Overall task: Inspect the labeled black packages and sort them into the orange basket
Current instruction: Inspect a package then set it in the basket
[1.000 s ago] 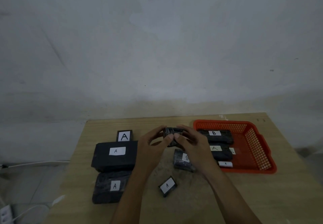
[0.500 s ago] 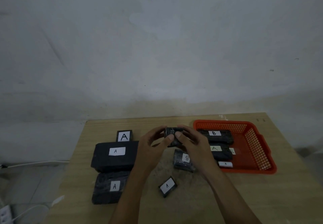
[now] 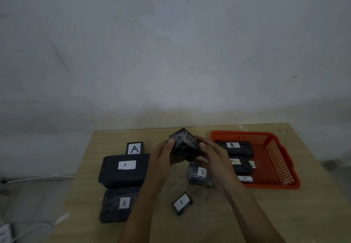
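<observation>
The left hand [image 3: 161,155] and the right hand [image 3: 214,159] together hold a small black plastic-wrapped package [image 3: 185,145] tilted on edge above the wooden table [image 3: 266,214], left of the orange plastic mesh basket [image 3: 281,159]. No label shows on its visible faces, so it could be sorted wrongly. The glossy wrap held only at the fingertips might slip onto the B-labelled black package [image 3: 199,174] below.

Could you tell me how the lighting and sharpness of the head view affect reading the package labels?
Head view: dim, flat light; labels on the table packages read, while the held package, between left hand and right hand, shows no label; wide-angle bending at edges.
</observation>
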